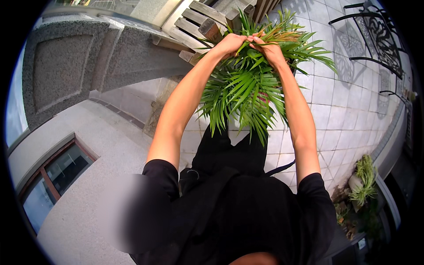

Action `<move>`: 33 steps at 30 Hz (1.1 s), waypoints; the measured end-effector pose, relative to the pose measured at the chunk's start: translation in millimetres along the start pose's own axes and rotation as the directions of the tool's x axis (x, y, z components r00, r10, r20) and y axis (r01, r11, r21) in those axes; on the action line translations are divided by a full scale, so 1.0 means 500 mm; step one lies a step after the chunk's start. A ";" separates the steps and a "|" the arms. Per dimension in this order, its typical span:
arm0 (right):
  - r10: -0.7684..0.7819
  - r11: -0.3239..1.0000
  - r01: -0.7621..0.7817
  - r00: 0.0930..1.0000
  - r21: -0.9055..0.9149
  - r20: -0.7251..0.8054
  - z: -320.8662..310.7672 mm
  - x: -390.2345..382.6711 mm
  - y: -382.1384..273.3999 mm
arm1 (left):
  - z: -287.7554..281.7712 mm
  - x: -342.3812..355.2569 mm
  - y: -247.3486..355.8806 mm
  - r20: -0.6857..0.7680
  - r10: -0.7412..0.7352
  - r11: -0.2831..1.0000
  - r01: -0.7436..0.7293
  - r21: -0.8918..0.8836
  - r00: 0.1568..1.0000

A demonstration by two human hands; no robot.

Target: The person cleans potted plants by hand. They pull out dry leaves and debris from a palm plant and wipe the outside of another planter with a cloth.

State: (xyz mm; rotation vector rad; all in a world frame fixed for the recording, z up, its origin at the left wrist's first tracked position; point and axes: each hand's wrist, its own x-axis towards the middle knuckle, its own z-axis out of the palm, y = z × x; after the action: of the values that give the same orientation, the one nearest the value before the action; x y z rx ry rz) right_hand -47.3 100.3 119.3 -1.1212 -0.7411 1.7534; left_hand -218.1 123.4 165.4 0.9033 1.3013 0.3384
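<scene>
A bushy potted palm (243,92) with long green leaflets stands in front of me, and both my arms reach out over it. At its top my left hand (231,44) is closed, its fingertips pinching a leaf. Close against it, my right hand (269,49) is closed too, thumb and fingers pressed together on the same bunch of leaves. A yellow-brown, dried frond (285,36) spreads out just beyond my right hand. The exact strip between the fingertips is too small to make out. Foliage covers most of the pot.
Slatted wooden planks (194,28) stand behind the palm, beside a grey stone wall (66,66). Pale floor tiles (327,106) run to the right, where a black wrought-iron chair (375,39) stands. Another potted plant (364,176) is at the lower right.
</scene>
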 end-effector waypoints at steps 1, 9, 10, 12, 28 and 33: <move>-0.014 1.000 0.013 0.998 -0.018 -0.059 0.006 0.002 0.002 | -0.008 0.014 -0.029 -0.079 0.068 0.997 -0.069 -0.013 0.995; 0.010 0.987 -0.001 0.999 -0.161 0.052 -0.011 0.032 -0.008 | 0.007 0.096 -0.136 -0.306 0.460 0.887 -0.443 0.128 0.833; 0.017 0.998 -0.013 0.998 -0.064 0.058 -0.010 0.034 0.001 | 0.008 0.097 -0.143 -0.262 0.433 0.901 -0.414 0.126 0.862; 0.024 0.991 -0.029 0.999 0.128 0.043 -0.030 0.030 0.016 | 0.031 0.085 -0.123 -0.147 0.378 0.924 -0.362 0.124 0.914; -0.118 0.983 0.118 0.993 -0.143 0.010 -0.003 -0.028 0.016 | 0.073 0.024 -0.101 -0.279 0.477 0.870 -0.402 0.285 0.834; -0.165 0.981 0.141 0.967 -0.131 -0.196 -0.011 -0.022 0.028 | 0.093 0.019 -0.095 -0.258 0.455 0.880 -0.386 0.278 0.852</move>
State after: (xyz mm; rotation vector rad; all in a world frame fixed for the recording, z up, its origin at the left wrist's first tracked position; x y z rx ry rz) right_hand -45.5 84.4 109.3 -1.2673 -0.7881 1.4548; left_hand -184.8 82.3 123.7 1.3724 1.4435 0.7234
